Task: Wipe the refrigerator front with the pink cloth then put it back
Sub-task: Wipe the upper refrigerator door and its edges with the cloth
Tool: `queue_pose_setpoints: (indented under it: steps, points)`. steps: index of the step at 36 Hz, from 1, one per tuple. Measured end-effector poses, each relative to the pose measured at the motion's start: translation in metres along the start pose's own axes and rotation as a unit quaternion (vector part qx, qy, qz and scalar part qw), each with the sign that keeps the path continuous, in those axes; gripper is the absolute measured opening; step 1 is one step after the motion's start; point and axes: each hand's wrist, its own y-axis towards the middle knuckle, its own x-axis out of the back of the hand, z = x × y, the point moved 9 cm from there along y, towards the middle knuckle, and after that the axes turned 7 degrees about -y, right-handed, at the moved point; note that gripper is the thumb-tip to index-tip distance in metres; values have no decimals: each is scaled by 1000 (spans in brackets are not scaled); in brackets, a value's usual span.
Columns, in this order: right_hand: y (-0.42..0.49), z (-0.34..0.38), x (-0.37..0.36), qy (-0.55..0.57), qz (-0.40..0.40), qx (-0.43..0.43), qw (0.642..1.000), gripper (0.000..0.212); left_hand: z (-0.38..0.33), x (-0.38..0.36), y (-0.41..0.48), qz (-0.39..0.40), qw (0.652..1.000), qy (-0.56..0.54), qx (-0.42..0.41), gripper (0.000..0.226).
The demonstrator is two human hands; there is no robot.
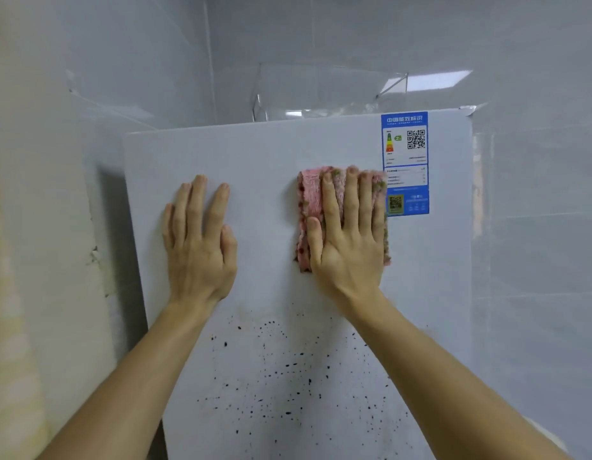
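The white refrigerator front (pixel 264 154) fills the middle of the view. A folded pink cloth (pixel 309 200) with greenish specks lies flat against it in the upper right part. My right hand (pixel 347 237) presses the cloth onto the door with straight, spread fingers. My left hand (pixel 200 240) rests flat on the bare door to the left, fingers straight, holding nothing. Many small dark spots (pixel 281 370) speckle the door below both hands.
A blue energy label (pixel 405 154) with QR codes is stuck at the door's top right, right beside the cloth. Glossy grey wall tiles (pixel 537 227) surround the refrigerator. A rough, pale wall edge (pixel 55 227) stands close on the left.
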Motion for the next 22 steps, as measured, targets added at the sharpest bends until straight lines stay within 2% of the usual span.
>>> queue_pose_setpoints:
  steps: [6, 10, 13, 16, 22]
  points:
    - [-79, 39, -3, 17, 58, 124, 990, 61, 4, 3, -5, 2, 1000, -16, -12, 56]
    - [-75, 36, 0, 27, 67, 166, 984, 59, 5, 5, -3, 2, 1000, -19, -16, 55]
    - [-54, 30, 7, 54, 39, 196, 978, 58, 7, 6, -2, 9, 1000, -12, -28, 55]
    - [-8, 13, 9, 69, 9, 166, 984, 64, 12, 11, -3, 7, 1000, -6, -28, 55]
    - [70, 14, 10, 58, -42, 17, 997, 54, 41, 28, -13, 5, 1000, -9, 19, 55]
